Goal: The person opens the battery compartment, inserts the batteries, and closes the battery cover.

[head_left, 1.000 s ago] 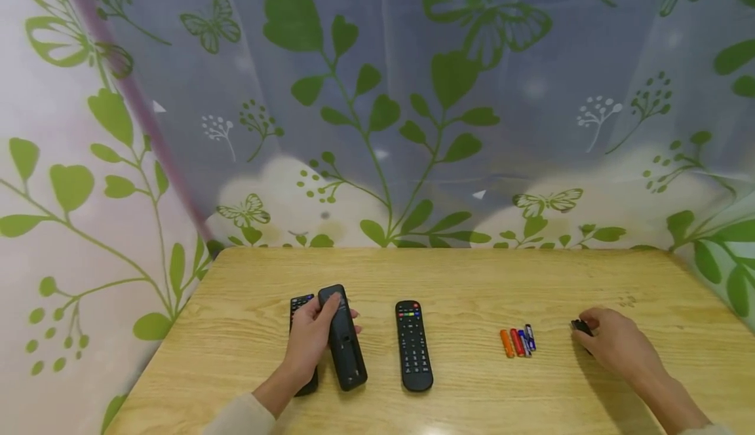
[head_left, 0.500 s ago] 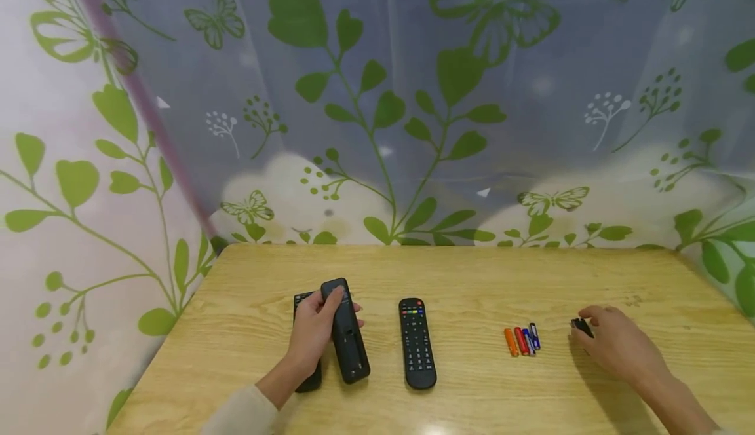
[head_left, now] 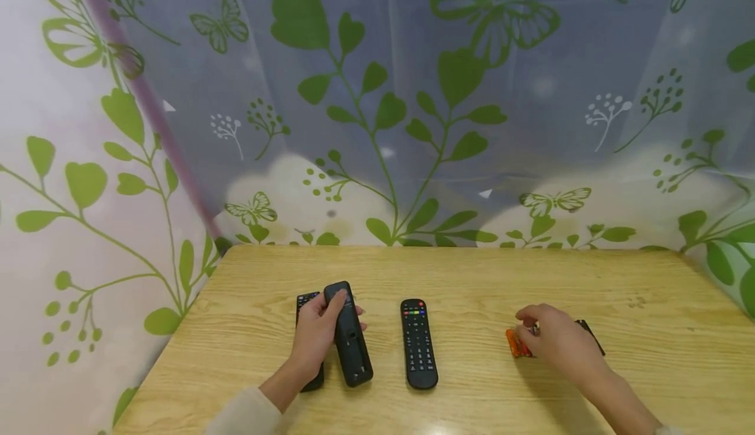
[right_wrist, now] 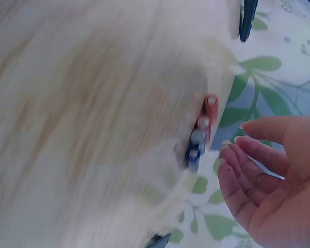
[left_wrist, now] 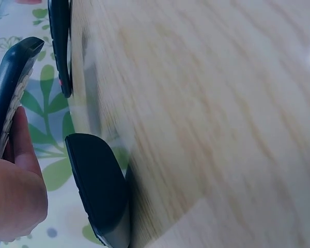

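My left hand (head_left: 318, 327) holds a black remote control (head_left: 349, 343) with its back turned up and the battery compartment uncovered. In the left wrist view, the keys of that held remote (left_wrist: 13, 93) face away on its underside. My right hand (head_left: 557, 340) hovers over a small row of batteries with nothing between its parted, bent fingers. An orange battery (right_wrist: 211, 107) and blue batteries (right_wrist: 194, 153) lie side by side in the right wrist view, just off the fingertips. From the head, the hand hides part of the row.
Partly under the left hand lies a second remote (head_left: 312, 379). A third remote (head_left: 419, 346) rests keys up mid-table. Behind the right hand is a thin black battery cover (head_left: 592, 335). A leaf-patterned curtain (head_left: 383, 160) borders the wooden table's (head_left: 472, 278) far edge.
My right hand has let go of the black battery cover, leaving it on the table, and has moved left over the batteries. The left hand keeps its hold on the remote almost unmoved.
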`<state>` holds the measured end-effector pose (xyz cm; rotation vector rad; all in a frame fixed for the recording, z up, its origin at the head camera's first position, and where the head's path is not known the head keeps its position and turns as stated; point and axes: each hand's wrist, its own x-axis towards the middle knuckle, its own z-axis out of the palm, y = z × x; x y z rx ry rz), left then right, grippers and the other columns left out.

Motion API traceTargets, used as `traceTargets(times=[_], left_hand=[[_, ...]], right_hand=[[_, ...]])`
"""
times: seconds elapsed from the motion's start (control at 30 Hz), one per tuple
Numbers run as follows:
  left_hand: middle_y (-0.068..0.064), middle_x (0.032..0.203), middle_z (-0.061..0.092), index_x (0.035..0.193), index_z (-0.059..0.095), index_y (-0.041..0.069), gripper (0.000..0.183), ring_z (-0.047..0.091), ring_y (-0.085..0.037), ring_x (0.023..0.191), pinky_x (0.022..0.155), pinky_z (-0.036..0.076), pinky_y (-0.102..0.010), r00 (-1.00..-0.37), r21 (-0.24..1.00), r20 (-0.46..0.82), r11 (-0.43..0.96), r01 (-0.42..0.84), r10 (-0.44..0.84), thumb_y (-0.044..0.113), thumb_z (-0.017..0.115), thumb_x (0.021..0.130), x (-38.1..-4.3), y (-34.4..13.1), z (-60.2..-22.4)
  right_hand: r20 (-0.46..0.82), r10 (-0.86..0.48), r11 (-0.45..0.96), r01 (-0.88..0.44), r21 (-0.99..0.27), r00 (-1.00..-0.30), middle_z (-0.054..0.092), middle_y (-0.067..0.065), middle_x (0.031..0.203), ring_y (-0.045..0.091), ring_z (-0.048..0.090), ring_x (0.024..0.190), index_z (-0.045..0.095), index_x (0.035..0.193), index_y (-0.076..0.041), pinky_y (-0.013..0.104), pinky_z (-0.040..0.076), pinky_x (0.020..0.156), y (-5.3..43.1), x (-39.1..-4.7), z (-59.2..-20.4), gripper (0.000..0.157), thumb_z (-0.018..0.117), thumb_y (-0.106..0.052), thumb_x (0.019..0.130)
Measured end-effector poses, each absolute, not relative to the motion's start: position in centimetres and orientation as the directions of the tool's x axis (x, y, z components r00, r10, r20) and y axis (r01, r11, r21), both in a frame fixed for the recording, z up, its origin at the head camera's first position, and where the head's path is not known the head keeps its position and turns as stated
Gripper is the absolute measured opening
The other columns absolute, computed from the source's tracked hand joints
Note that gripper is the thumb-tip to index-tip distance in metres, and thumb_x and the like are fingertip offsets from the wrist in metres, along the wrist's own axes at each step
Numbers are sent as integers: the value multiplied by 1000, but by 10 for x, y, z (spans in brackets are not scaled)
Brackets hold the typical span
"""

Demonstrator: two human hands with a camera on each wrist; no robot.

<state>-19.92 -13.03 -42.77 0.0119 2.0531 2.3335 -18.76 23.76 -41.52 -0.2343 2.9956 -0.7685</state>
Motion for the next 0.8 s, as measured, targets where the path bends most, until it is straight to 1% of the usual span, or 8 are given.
traceTargets(times=[0.07,0.17,0.23,0.37,0.5,0.63,0.8], left_hand=[[-22,99,66,126,47,-9,49,69,-34,77,74,58,-40,-999,991,-20,-129,-23,29,33,50,101,-199,-130,-429],[-22,99,66,125,47,-10,50,70,-34,77,74,58,-40,-999,992,-18,-128,-21,27,33,50,101,-200,-130,-429],[-22,99,67,124,47,-10,50,69,-34,77,74,58,-40,-1000,992,-13,-126,-16,25,34,51,100,-200,-130,-429],[-21,98,67,123,48,-9,49,69,-35,77,73,58,-40,-1000,992,-8,-124,-11,22,34,51,100,-201,-130,-429],[-22,98,67,123,47,-10,49,69,-35,77,73,58,-40,-1000,992,-12,-126,-15,23,33,50,101,-202,-130,-429],[-22,97,67,122,47,-11,48,69,-35,76,73,58,-40,-1000,993,-14,-120,-16,21,32,50,101,-202,-131,-429],[-22,98,67,122,48,-10,48,69,-35,76,73,58,-39,-1000,993,-12,-115,-14,18,33,50,101,-202,-132,-429]], right_hand=[[1,-168,869,-148,-472,-986,64,6,89,11,55,58,67,110,0,28,41,44,230,-188,-417,24,66,-12,89],[-12,-182,880,-158,-447,-983,59,-1,76,11,51,56,68,109,0,29,40,46,224,-189,-419,23,67,-12,89],[-17,-189,888,-164,-430,-982,57,-3,71,10,50,56,68,107,0,29,41,47,222,-190,-420,22,68,-11,88],[-19,-186,904,-163,-394,-982,58,-1,71,10,51,58,69,99,-2,30,45,49,220,-190,-421,13,68,-8,87],[-35,-171,908,-144,-394,-985,55,-2,66,11,49,55,69,90,-6,29,41,47,219,-190,-423,3,66,-7,88],[-33,-169,904,-142,-403,-985,53,-3,64,12,47,54,68,86,-8,28,37,48,219,-190,-425,5,64,-6,89],[-9,-182,910,-165,-381,-983,47,-1,65,13,41,57,68,85,-8,28,31,49,217,-190,-428,5,64,-6,88]])
